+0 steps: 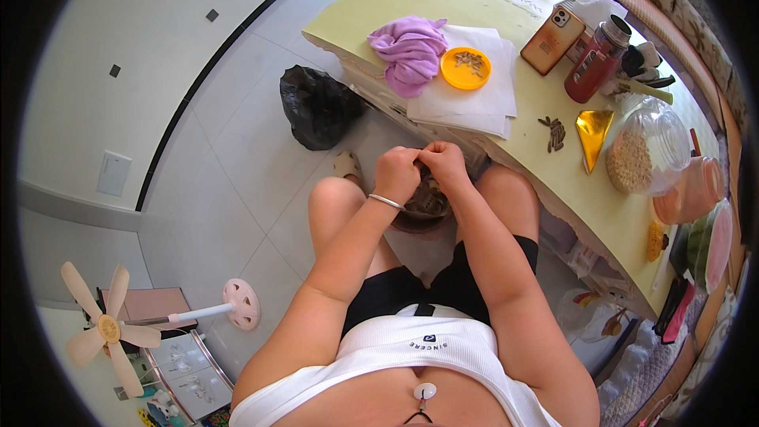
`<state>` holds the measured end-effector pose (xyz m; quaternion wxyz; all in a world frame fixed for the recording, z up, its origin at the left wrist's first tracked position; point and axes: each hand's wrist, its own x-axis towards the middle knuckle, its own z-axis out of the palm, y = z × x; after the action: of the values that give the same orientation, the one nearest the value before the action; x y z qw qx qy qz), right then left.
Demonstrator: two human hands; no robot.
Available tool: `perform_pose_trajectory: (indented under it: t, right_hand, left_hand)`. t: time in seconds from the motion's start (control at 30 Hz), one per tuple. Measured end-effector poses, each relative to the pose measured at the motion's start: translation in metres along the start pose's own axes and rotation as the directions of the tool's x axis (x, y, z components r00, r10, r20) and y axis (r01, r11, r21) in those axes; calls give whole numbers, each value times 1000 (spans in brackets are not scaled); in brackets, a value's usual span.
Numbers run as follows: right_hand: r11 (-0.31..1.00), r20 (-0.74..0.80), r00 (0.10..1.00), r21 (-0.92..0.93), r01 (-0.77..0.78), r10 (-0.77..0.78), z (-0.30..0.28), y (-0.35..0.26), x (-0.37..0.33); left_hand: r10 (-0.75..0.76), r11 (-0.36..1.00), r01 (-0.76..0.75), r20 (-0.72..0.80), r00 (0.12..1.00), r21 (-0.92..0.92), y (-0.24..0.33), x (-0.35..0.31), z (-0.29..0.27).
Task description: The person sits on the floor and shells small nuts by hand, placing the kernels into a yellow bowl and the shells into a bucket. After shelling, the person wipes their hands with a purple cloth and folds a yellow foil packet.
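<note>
My left hand (396, 176) and my right hand (444, 164) meet at the fingertips, both closed in a pinch. Whatever is between the fingers is too small to make out. Just beneath them, between my knees, is a dark round container (419, 224) with brownish scraps in it, partly covered by my hands and wrists. On the table beyond, a yellow round lid (456, 79) holds small pale pieces and rests on white paper sheets (500, 95). To its right lies a little heap of dark, seed-like pieces (556, 136).
A purple cloth (409, 51) lies beside the paper. Rightward stand a phone (553, 39), a red flask (589, 71), a gold triangular packet (592, 134) and a clear jar (630, 160) of pale grains. A black plastic bag (316, 111) sits on the floor; a fan (109, 329) stands left.
</note>
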<state>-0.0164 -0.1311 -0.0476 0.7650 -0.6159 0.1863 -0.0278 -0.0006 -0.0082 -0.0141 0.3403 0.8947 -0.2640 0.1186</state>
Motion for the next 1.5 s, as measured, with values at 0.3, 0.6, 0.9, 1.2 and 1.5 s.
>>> perform_pose_trajectory:
  t: [0.3, 0.6, 0.9, 1.2, 1.5]
  right_hand:
    - [915, 215, 938, 246, -320, 271, -13, -20, -4]
    - [978, 140, 977, 110, -175, 159, -11, -21, -5]
    - [982, 134, 974, 13, -187, 184, -14, -16, -1]
    - [975, 64, 987, -174, -137, 150, -16, -15, -1]
    - [952, -17, 998, -303, 45, -52, -16, 10, 11]
  left_hand:
    - [-376, 337, 612, 493, 784, -716, -21, 5, -9]
    - [-445, 89, 686, 587, 676, -722, -25, 6, -11]
    - [-298, 475, 556, 470, 831, -682, -19, 6, -11]
    - [-344, 599, 535, 411, 844, -596, -17, 5, -9]
    - [-137, 882, 206, 188, 973, -423, -16, 9, -14]
